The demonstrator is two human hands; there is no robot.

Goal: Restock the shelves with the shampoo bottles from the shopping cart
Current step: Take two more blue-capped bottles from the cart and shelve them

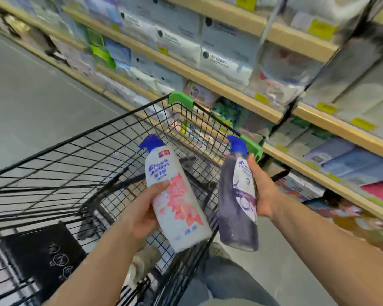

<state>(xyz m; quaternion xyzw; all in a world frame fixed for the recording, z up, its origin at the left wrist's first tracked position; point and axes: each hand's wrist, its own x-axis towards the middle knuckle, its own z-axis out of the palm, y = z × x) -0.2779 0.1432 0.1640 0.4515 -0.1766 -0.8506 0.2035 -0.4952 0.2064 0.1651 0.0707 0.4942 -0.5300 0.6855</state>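
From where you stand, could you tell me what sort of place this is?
Most likely a supermarket aisle: wooden shelves stacked with packaged goods and yellow price tags, plus a wire shopping cart beside them.

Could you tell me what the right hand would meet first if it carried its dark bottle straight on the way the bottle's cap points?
Probably the green corner guard on the cart rim, just beyond the dark bottle held by the right hand; behind it stand the shelves. Depth is unclear.

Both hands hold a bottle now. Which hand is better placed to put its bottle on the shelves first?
Probably the right hand: its dark bottle is on the shelves side, while the left hand holds the white bottle over the cart.
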